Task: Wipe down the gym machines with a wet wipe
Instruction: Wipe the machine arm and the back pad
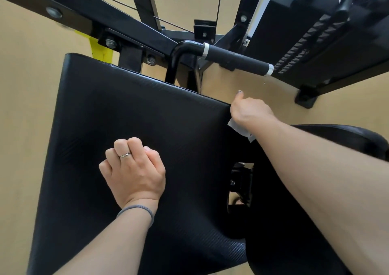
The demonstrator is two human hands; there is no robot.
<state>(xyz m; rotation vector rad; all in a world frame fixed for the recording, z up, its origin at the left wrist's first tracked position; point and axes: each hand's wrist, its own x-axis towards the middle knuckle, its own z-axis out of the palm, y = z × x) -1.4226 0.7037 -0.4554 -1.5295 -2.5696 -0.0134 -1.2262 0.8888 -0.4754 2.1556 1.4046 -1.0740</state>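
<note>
Overhead, looking steeply down onto a large black textured pad point(130, 114) of a gym machine, which fills the centre and left of the view.

Left hand point(134, 169): fingers curled into a loose fist, knuckles resting on the pad surface near its middle. Nothing visible inside the fist. A thin ring point(124, 155) sits on one finger; a grey hair tie point(137, 210) circles the wrist.

Right hand point(248, 111): at the pad's right edge, near the upper right corner. Fingers are wrapped over that edge, thumb pointing up with a dark-painted nail. A white wet wipe point(239, 128) is pressed between this hand and the pad's side; only a crumpled strip of it shows below the wrist (how much is folded under the palm cannot be told).

Surroundings: just above the right hand, apart from it, a horizontal black handle point(235, 59) with a textured grip and a silver ring at each end, joined on the left to a bent glossy black tube. Black steel frame beams point(88, 15) with bolts run diagonally across the top left. A yellow machine part point(101, 48) shows behind the pad's upper left corner. A black weight stack point(303, 51) with stepped plates stands at upper right. A second black padded piece point(345, 136) lies beyond the right forearm. Floor point(23, 106) is a plain tan colour.
</note>
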